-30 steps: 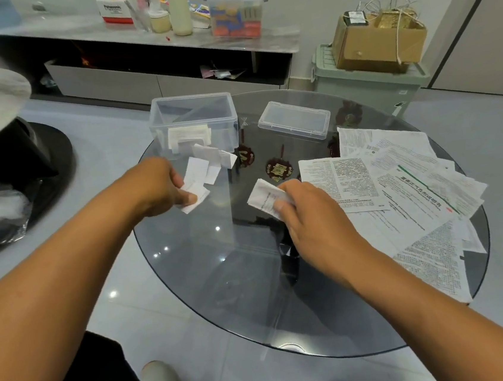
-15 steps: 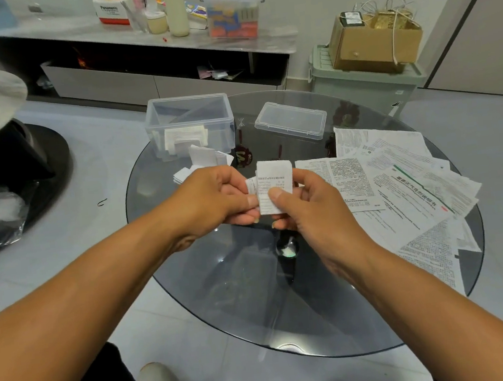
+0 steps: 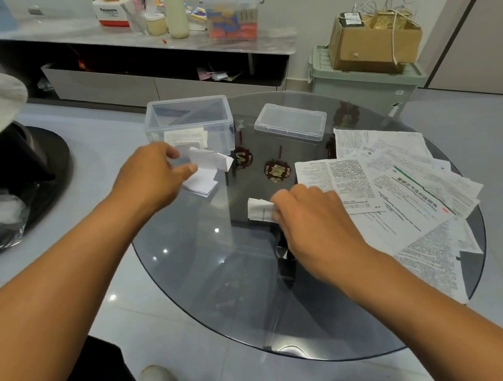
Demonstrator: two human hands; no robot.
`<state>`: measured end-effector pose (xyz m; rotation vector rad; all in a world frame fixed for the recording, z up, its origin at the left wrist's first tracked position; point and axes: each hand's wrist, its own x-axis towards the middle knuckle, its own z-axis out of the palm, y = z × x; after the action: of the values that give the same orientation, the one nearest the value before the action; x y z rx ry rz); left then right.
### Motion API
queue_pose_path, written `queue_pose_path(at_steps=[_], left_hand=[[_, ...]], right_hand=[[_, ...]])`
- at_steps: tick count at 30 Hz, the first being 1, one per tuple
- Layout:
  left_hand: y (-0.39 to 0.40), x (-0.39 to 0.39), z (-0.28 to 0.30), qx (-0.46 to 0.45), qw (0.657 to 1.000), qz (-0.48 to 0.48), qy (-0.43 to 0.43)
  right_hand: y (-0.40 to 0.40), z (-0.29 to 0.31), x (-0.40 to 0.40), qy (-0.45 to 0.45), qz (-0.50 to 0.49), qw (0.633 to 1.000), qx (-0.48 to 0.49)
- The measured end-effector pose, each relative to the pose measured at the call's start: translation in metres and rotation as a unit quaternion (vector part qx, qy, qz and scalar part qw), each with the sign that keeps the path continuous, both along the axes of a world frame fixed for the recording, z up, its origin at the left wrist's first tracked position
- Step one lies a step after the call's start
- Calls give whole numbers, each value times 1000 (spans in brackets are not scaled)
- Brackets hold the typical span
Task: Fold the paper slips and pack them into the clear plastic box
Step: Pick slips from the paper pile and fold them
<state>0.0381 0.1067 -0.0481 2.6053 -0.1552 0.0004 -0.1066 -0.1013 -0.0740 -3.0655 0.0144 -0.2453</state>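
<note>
While the round glass table fills the head view, the clear plastic box stands open at its eleven o'clock edge, with a few folded paper slips leaning against its near wall inside; how many there are cannot be told through the plastic. Its lid lies flat on the glass at about twelve o'clock, apart from the box. Unfolded printed sheets overlap in a loose heap from one to four o'clock, their print too small to read. Just in front of the box, at ten o'clock, a small heap of folded slips lies on the glass, partly hidden by the left hand. That hand is loosely open, thumb and fingers spread, its fingertips at the heap; whether it grips any slip cannot be told. Near the table's centre the right hand is closed, fingers curled down on a folded slip that juts out at nine o'clock of the knuckles, pressed against or just above the glass. Both forearms run off the lower frame edge. Dark red ornaments show dimly through the tinted glass.
</note>
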Motion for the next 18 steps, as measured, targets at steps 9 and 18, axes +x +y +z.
queue_pose_path(at_steps=[9, 18], left_hand=[[-12, -7, -12, -41, 997, -34, 49], [-30, -33, 0, -187, 959, -183, 105]], right_hand=[[-3, 6, -1, 26, -11, 973, 229], [-6, 11, 1, 19, -87, 882, 463]])
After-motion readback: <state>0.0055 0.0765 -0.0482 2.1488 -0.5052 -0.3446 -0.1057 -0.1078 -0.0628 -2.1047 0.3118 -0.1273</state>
